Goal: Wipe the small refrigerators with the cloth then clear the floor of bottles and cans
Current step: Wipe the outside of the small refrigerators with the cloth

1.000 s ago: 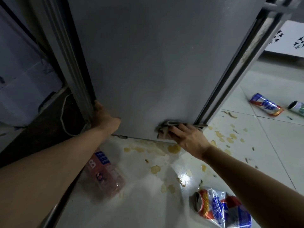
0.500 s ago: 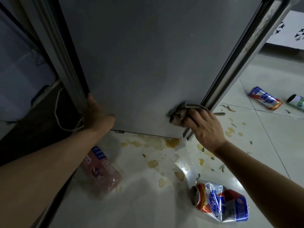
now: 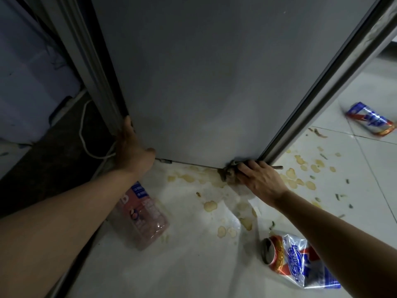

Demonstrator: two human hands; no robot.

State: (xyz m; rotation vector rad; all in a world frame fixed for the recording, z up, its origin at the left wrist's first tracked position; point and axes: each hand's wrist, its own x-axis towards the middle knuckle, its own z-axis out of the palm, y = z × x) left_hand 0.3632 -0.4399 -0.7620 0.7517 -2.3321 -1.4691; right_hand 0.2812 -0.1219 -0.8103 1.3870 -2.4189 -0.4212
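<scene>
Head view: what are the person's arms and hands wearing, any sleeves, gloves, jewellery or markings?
Both forearms are bare as far as the frame shows, no sleeves visible. The left hand and right hand wear no gloves; no rings, watch or markings are visible in the dim light.

Brown cloth (image 3: 228, 173) bunched at grey refrigerator's (image 3: 204, 82) bottom corner.

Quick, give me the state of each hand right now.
Left hand: grips the rear edge of the refrigerator, fingers wrapped behind it.
Right hand: presses the cloth against the refrigerator's bottom corner; its grip cannot be told.
</scene>
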